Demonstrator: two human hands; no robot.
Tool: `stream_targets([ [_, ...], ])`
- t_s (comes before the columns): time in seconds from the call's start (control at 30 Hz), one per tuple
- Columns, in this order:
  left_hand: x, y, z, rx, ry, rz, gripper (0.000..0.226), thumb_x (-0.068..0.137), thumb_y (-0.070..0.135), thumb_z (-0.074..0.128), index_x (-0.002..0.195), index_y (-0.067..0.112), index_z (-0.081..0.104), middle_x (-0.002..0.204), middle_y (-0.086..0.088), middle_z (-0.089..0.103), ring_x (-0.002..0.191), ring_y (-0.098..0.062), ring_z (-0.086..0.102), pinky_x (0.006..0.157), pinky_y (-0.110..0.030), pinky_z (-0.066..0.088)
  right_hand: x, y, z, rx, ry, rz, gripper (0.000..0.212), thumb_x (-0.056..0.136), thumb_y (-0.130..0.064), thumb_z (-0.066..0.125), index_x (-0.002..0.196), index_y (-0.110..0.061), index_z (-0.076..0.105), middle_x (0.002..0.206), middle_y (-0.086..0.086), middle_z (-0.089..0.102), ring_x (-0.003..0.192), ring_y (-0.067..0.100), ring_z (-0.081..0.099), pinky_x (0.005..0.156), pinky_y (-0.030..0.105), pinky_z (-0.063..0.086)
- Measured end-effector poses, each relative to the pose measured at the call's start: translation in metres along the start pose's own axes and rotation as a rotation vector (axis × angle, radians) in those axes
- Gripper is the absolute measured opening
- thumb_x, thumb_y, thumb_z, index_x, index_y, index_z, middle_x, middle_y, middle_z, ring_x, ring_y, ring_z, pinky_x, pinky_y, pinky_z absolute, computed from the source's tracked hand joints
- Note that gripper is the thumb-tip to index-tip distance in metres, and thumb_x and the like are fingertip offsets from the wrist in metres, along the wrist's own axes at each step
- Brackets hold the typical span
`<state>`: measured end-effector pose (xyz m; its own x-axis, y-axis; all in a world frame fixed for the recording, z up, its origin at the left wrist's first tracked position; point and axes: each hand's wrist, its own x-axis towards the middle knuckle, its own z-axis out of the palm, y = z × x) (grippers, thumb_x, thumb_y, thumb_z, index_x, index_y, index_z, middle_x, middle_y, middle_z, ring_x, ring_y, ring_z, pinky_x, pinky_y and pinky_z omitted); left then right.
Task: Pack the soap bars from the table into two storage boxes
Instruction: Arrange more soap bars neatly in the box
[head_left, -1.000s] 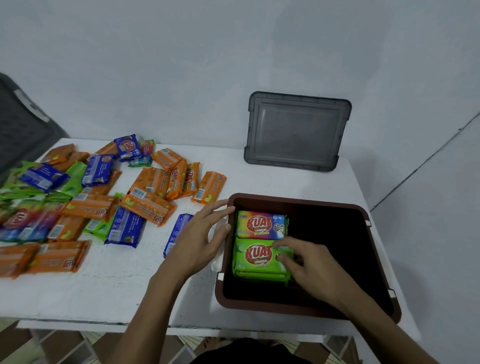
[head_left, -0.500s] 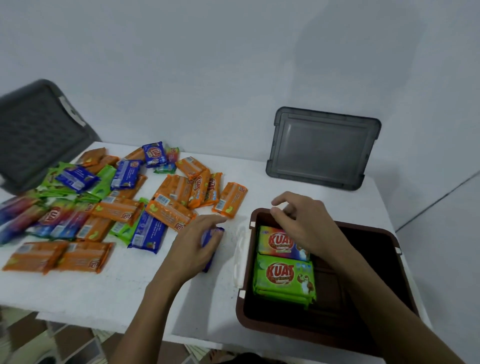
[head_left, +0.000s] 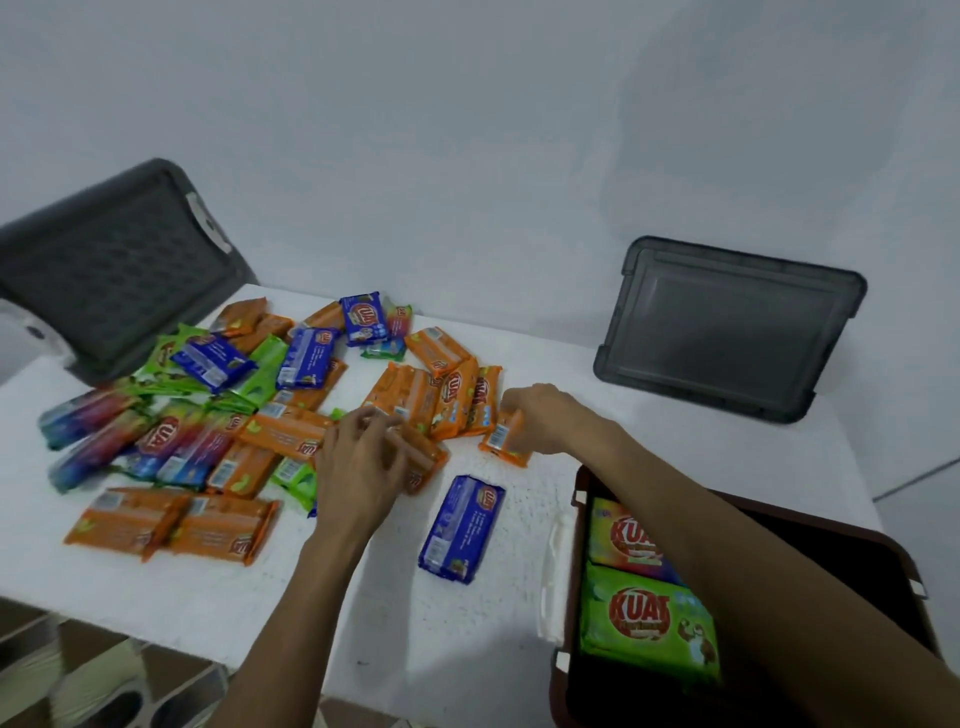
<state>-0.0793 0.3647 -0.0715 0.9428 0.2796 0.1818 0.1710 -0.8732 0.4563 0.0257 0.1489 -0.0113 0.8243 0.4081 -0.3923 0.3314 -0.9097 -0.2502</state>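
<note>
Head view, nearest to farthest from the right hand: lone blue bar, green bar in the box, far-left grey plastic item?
From the right hand:
1. lone blue bar, on the table nearby.
2. green bar, in the brown box.
3. grey plastic item, far left by the wall.

L hand (head_left: 358, 462) & R hand (head_left: 540, 415) both out fwd, fingers curled.
</note>
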Motion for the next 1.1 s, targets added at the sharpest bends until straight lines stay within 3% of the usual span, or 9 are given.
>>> stream_targets([
  [0.13,0.011,-0.008,0.001,0.069,-0.076,-0.036,0.043,0.089,0.04,0.061,0.13,0.031,0.054,0.145,-0.009,0.04,0.132,-0.033,0.035,0.101,-0.054,0.035,0.023,-0.003,0.008,-0.098,-0.179,0.085,0.083,0.074,-0.043,0.077,0.144,-0.029,0.033,0.136,0.013,0.035,0.116,0.03,0.052,0.092,0.039,0.049],
  [0.27,0.012,-0.012,0.002,0.067,-0.102,-0.059,0.045,0.09,0.043,0.059,0.133,0.033,0.05,0.141,-0.007,0.047,0.13,-0.031,0.041,0.102,-0.052,0.034,0.032,-0.006,0.012,-0.087,-0.205,0.12,0.096,0.07,-0.048,0.08,0.147,-0.028,0.026,0.142,0.017,0.024,0.12,0.036,0.048,0.1,0.046,0.046],
  [0.43,0.015,-0.011,0.002,0.075,-0.102,-0.046,0.048,0.09,0.043,0.059,0.135,0.032,0.048,0.131,-0.009,0.055,0.122,-0.03,0.047,0.1,-0.049,0.035,0.033,-0.006,0.015,-0.152,-0.191,0.15,0.095,0.07,-0.045,0.081,0.147,-0.028,0.028,0.141,0.018,0.022,0.123,0.038,0.041,0.101,0.046,0.043],
  [0.63,0.018,-0.015,-0.002,-0.012,-0.121,-0.021,0.059,0.084,0.037,0.068,0.138,0.029,0.043,0.117,-0.011,0.052,0.107,-0.029,0.053,0.089,-0.045,0.042,0.034,-0.01,0.014,-0.193,-0.234,0.177,0.11,0.064,-0.044,0.086,0.149,-0.028,0.017,0.146,0.021,0.018,0.13,0.042,0.034,0.1,0.05,0.041],
  [0.8,0.01,-0.006,-0.005,-0.16,-0.084,0.014,0.06,0.084,0.025,0.072,0.136,0.028,0.044,0.122,-0.009,0.042,0.106,-0.024,0.052,0.079,-0.035,0.049,0.026,-0.009,0.004,-0.169,-0.251,0.139,0.086,0.075,-0.038,0.078,0.143,-0.022,0.026,0.133,0.015,0.039,0.117,0.03,0.046,0.09,0.039,0.046],
  [0.9,0.007,-0.003,-0.007,-0.268,-0.06,-0.028,0.055,0.086,0.024,0.07,0.134,0.031,0.046,0.122,-0.006,0.042,0.108,-0.017,0.047,0.084,-0.03,0.044,0.021,0.0,-0.008,0.043,-0.246,0.086,0.066,0.081,-0.034,0.07,0.134,-0.017,0.036,0.113,0.005,0.055,0.095,0.02,0.054,0.079,0.035,0.049],
  [0.97,0.005,0.0,-0.01,-0.361,-0.062,-0.105,0.051,0.087,0.025,0.068,0.133,0.031,0.047,0.122,-0.001,0.04,0.108,-0.012,0.042,0.087,-0.028,0.041,0.016,0.011,-0.02,0.424,-0.263,0.093,0.048,0.085,-0.023,0.064,0.128,-0.016,0.044,0.106,0.005,0.057,0.088,0.018,0.056,0.077,0.033,0.051],
  [1.1,0.005,-0.001,-0.015,-0.495,-0.081,-0.178,0.044,0.089,0.029,0.066,0.13,0.033,0.049,0.128,0.002,0.049,0.113,-0.014,0.05,0.093,-0.034,0.046,-0.003,0.037,-0.035,1.226,-0.268,0.109,0.034,0.091,-0.013,0.053,0.125,-0.013,0.056,0.128,0.016,0.055,0.114,0.034,0.059,0.093,0.045,0.054],
])
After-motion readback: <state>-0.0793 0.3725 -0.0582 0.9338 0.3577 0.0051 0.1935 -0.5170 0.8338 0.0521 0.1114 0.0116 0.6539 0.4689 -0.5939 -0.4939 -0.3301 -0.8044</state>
